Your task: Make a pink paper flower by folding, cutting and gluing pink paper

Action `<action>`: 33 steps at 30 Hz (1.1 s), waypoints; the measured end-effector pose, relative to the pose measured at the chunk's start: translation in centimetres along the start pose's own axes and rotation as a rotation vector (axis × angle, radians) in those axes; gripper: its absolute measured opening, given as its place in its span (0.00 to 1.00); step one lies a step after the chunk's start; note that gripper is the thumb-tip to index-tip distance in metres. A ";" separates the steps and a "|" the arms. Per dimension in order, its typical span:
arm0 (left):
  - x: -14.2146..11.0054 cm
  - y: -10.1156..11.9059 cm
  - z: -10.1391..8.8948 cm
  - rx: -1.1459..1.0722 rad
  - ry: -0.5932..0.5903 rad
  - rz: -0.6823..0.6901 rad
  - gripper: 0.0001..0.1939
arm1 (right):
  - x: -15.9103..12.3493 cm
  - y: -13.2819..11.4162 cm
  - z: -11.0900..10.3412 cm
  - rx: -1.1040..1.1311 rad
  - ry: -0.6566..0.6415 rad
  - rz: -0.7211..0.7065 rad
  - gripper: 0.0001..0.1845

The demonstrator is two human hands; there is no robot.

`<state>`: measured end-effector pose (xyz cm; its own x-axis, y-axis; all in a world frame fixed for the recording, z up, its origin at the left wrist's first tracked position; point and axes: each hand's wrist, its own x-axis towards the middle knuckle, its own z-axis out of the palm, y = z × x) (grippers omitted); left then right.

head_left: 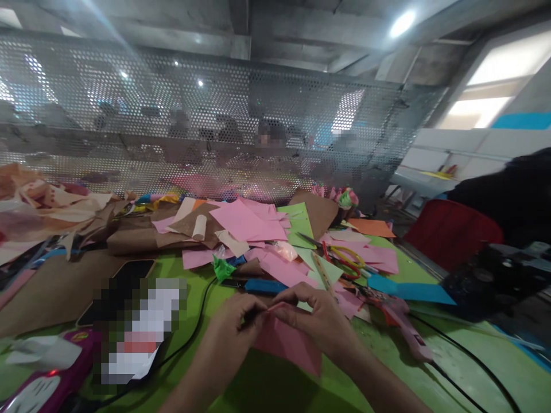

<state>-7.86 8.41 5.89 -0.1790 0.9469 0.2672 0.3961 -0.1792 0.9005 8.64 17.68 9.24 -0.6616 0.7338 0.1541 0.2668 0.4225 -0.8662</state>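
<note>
Between my two hands is a sheet of pink paper (293,343), its top edge pinched and apparently folded or rolled over. My left hand (236,324) grips that edge from the left with thumb and fingertips. From the right, my right hand (316,315) pinches the same edge close to the left fingertips. The lower part of the sheet hangs over the green table (253,390). Just beyond my hands lie a blue-handled tool (264,286) and loose pink sheets (249,221). A pink glue gun (411,332) rests right of my right hand.
Scissors (344,258) with yellow and red handles lie among paper scraps. At left are a phone (118,289), a purple power strip (55,373) with a lit red light, and brown paper (64,292). Black cables cross both sides. A perforated metal screen (193,126) stands behind; a person (516,201) is at right.
</note>
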 end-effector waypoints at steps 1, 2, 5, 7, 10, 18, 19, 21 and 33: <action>0.0 0.0 0.0 -0.003 0.012 -0.017 0.08 | 0.0 0.0 0.0 0.018 -0.013 0.014 0.08; 0.1 0.1 -0.1 -0.003 0.018 -0.030 0.08 | 0.0 0.1 0.0 0.026 -0.017 0.026 0.08; 0.1 0.2 -0.1 -0.006 -0.001 -0.023 0.09 | -0.1 0.1 0.1 0.003 0.004 0.037 0.10; 0.2 0.1 -0.1 -0.031 -0.021 -0.016 0.10 | -0.1 0.0 0.2 -0.008 -0.001 0.032 0.10; 0.4 -0.1 -0.2 -0.096 0.020 -0.107 0.10 | 0.0 -0.1 -0.3 -0.006 0.076 -0.009 0.11; 0.4 0.4 -0.6 -0.435 0.254 -0.376 0.15 | 0.3 0.6 -1.4 0.011 0.204 -0.170 0.27; 0.3 0.5 -0.6 -0.462 0.251 -0.401 0.15 | 0.2 0.6 -1.2 -0.004 0.177 -0.200 0.31; 0.2 0.5 -0.4 -0.496 0.227 -0.434 0.16 | 0.0 0.2 -0.9 -0.033 0.150 -0.244 0.37; 0.2 -0.1 0.3 -0.524 0.102 -0.401 0.18 | 0.0 -0.2 0.1 -0.117 0.210 -0.317 0.05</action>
<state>-7.68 8.70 5.78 -0.3154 0.9420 -0.1150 -0.2046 0.0509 0.9775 8.53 17.55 9.35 -0.5696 0.6450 0.5094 0.1585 0.6944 -0.7019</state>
